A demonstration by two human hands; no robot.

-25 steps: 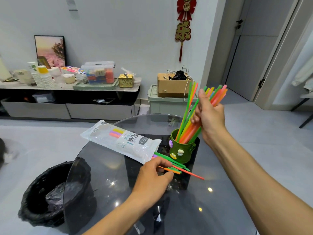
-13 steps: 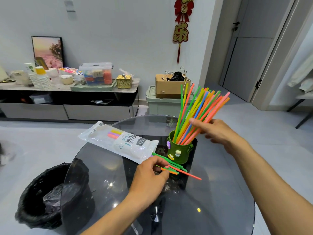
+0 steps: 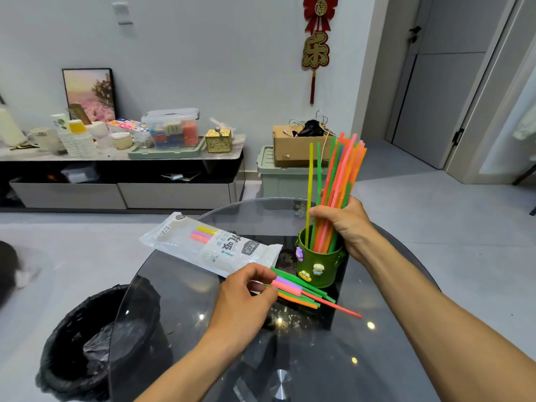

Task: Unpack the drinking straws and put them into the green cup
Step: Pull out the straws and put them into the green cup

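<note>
- right hand (image 3: 345, 227) wrapped round the straw bundle (image 3: 336, 181) standing in the green cup (image 3: 319, 265)
- left hand (image 3: 246, 297) pinches loose straws (image 3: 301, 294) lying just beyond its fingertips; wrapper (image 3: 214, 245) above it
- straws look light, slick, easily kinked; grip mid-length, gently

Neon straws (image 3: 336, 181) in orange, pink, green and yellow fill an olive-green cup (image 3: 319, 264) studded with cartoon charms near the far edge of a smoky dark glass table (image 3: 406, 329); beside it, a translucent white packet (image 3: 214, 248) shows yellow, purple and pink stripes.
</note>
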